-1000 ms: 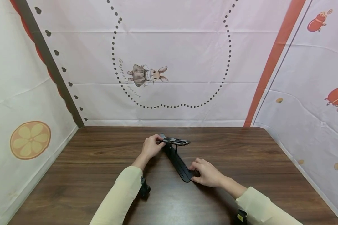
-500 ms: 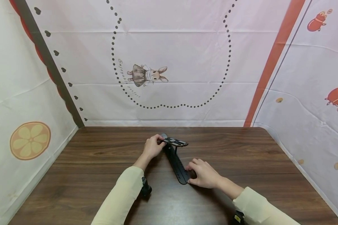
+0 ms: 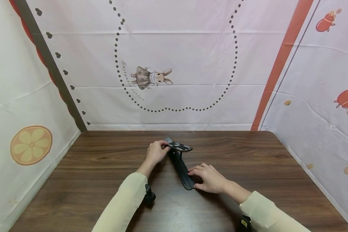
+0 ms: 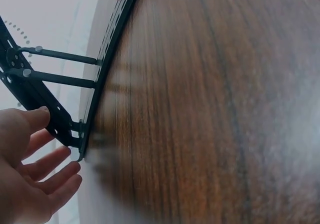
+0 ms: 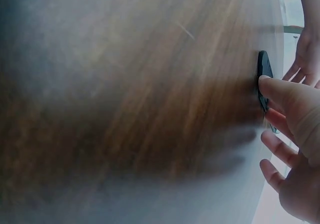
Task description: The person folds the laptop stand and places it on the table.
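A black folding stand (image 3: 178,167) lies slantwise on the table, its long slotted base flat on the wood. Its upper plate (image 3: 180,147), with grey pads, is raised at an angle; in the left wrist view two struts (image 4: 62,79) prop it up. At the far, hinged end, my left hand (image 3: 156,151) pinches the upper plate, thumb on its face (image 4: 37,118). My right hand (image 3: 210,178) holds the near end of the base between thumb and fingers. In the right wrist view only a narrow part of the base (image 5: 263,66) shows beside the thumb.
A dark brown wooden table (image 3: 104,187) bears the stand. White printed cloth (image 3: 191,64) hangs behind the table and along both sides. Dark wrist devices, such as the left one (image 3: 149,195), sit at the sleeves.
The stand's near end has swung slightly left, and my right hand has moved left with it. My left hand stays at the far end with nearly no movement.
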Available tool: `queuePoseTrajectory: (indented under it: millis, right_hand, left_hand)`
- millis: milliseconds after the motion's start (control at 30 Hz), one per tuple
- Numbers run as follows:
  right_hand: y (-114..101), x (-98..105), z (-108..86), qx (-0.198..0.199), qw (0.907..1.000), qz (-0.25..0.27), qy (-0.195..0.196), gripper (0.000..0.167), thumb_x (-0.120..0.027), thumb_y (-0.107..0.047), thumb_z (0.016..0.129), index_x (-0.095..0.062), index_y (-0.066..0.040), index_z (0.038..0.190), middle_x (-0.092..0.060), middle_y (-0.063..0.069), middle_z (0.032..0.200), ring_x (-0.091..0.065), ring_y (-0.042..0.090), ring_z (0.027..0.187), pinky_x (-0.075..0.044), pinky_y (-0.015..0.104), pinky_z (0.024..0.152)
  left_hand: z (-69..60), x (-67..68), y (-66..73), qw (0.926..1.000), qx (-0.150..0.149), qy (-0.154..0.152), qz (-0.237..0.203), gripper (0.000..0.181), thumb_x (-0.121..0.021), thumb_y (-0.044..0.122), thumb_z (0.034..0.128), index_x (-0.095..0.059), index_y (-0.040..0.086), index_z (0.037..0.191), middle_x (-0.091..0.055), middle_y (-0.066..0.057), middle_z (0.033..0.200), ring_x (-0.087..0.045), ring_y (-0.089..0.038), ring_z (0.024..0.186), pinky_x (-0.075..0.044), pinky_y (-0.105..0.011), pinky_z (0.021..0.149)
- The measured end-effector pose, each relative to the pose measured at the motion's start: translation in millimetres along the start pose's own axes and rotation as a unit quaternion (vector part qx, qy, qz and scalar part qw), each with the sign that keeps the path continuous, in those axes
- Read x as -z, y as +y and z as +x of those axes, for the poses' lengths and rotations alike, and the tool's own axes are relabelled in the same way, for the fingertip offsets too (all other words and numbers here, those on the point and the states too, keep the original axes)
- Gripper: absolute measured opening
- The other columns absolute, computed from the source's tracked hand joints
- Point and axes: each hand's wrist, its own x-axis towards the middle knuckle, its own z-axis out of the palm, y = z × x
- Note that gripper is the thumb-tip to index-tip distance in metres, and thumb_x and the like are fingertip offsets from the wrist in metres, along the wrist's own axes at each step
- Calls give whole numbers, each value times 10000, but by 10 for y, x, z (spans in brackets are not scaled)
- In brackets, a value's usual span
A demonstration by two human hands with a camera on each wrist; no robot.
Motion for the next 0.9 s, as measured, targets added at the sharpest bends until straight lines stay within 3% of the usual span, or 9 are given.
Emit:
queuePoseTrajectory:
  millis: [300,500,900]
  right_hand:
    - [39,21,13,236,9997,-76,-11,419,-721,-256,785,-606,-158,1176,-583,9,1228,-500,206,1090,-435,462,827]
    - [51,-6,15,392,9991,-100,149,432,-731,-273,773,-613,-159,1173,-592,5,1205,-508,200,1078,-444,450,815]
    - [-23,-43,59,259,9993,-157,209,388,-726,-333,773,-629,-157,1106,-568,-10,1110,-517,167,1018,-448,388,787]
  left_hand:
    - [-34,-12,45,9996,-79,70,279,294,-655,304,843,-682,168,1102,-680,-16,1055,-554,-170,715,-409,-296,590]
    - [-20,-45,59,9990,-298,242,211,213,-666,286,836,-702,179,1016,-698,-2,943,-608,-157,769,-464,-317,651]
    - [33,-114,106,9985,-410,-71,-359,211,-625,235,873,-682,158,1061,-698,-15,992,-646,-218,937,-494,-389,799]
